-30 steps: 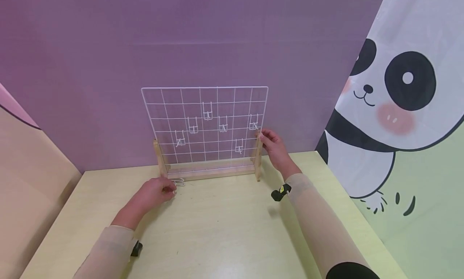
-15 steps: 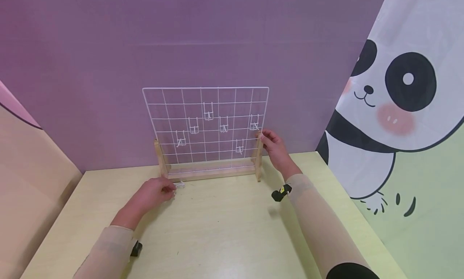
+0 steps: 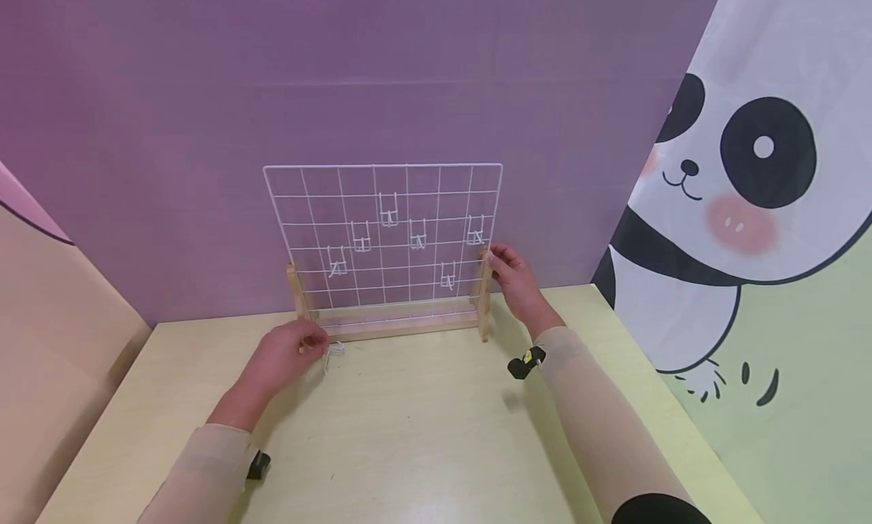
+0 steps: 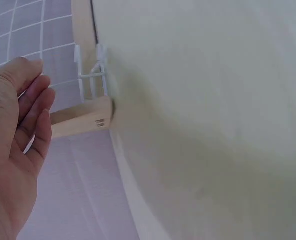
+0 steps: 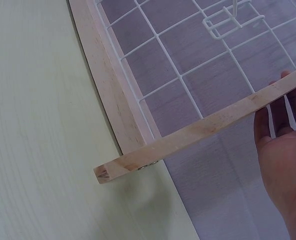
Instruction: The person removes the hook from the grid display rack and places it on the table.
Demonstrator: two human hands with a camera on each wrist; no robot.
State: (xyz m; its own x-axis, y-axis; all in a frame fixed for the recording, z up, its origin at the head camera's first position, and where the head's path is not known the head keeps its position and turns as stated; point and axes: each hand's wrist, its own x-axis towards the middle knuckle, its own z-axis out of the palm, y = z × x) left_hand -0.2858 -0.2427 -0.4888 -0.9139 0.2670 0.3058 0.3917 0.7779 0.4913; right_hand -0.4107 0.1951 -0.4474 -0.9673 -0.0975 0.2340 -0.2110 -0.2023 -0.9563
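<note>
A white wire grid panel (image 3: 391, 270) stands upright in a wooden stand (image 3: 402, 329), with several white wire hooks (image 3: 418, 241) hanging on its bars. My right hand (image 3: 515, 278) holds the stand's right upright (image 5: 202, 125), fingers behind it and thumb in front. At the stand's lower left is another white wire hook (image 4: 91, 76), close in front of the wooden base bar. Beside that hook, my left hand (image 3: 289, 354) has its fingers loosely bent; in the left wrist view a gap shows between the fingertips and the hook.
The stand is on a pale wooden table (image 3: 422, 425), near its back edge. A purple backdrop (image 3: 381, 70) rises right behind it. A panda picture (image 3: 742, 168) covers the wall at the right.
My left hand has shifted slightly up, and its fingers have moved off the loose hook, which now shows more fully. My right hand stays on the upright.
</note>
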